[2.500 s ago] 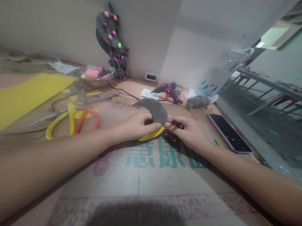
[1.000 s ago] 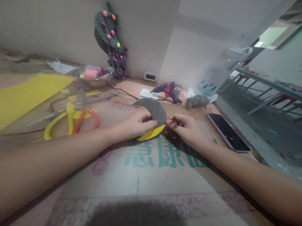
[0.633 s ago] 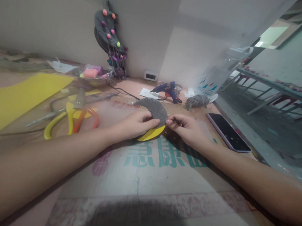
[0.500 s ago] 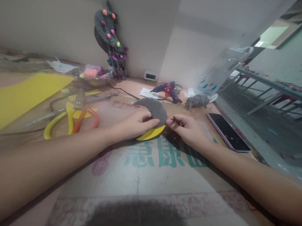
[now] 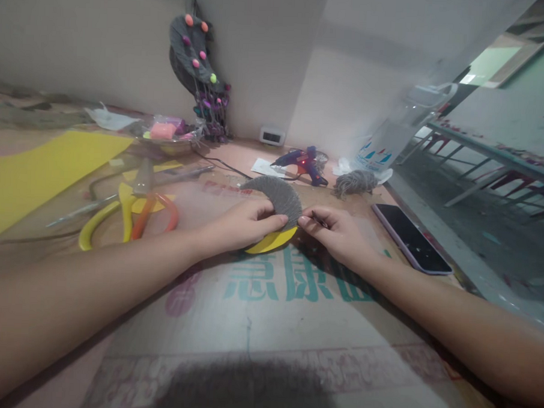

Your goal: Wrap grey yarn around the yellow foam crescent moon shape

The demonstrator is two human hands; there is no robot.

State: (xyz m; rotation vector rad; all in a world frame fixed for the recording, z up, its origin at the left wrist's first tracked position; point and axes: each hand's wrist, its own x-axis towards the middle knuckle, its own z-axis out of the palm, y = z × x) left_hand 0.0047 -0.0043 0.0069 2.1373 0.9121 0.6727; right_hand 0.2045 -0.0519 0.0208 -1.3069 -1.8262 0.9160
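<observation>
A crescent moon cutout (image 5: 279,198) is held over the covered table, its upper part wrapped in grey yarn and its lower tip showing bare yellow. My left hand (image 5: 248,222) grips it, thumb on top and fingers beneath. At the crescent's right edge, my right hand (image 5: 327,227) pinches what looks like the grey yarn (image 5: 319,218), a dark bit of which shows between thumb and fingers. How much of the strand lies inside that hand is hidden.
Pliers with yellow and orange handles (image 5: 126,221) lie left, near yellow card (image 5: 52,173). Behind are a glue gun (image 5: 301,162) with a red light, a ball of grey yarn (image 5: 354,183) and a bottle (image 5: 392,134). A phone (image 5: 410,237) lies right; a decorated grey moon (image 5: 188,50) leans on the wall.
Almost nothing differs. Both hands keep their hold at the same place on the crescent, and the right fingers have shifted only very slightly.
</observation>
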